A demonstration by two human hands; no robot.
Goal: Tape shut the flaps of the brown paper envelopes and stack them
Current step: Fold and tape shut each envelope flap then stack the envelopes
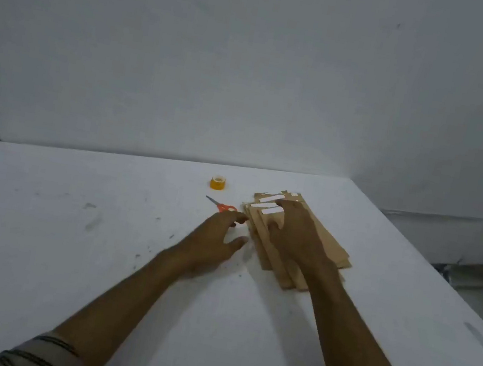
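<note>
The brown envelopes (336,250) are lying fanned on the table (100,240), white strips (269,209) showing across their flaps, contents hidden, so I am judging only squaring remains; my right hand (296,228) is pressing flat on them, my left hand (212,241) resting open alongside.

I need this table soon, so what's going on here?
A person is working at a white table. Their right hand lies spread on a loosely fanned pile of brown envelopes, several with white strips across the flaps. The left hand is open beside the pile, close to the scissors and holding nothing. A yellow tape roll sits farther back, untouched.
</note>
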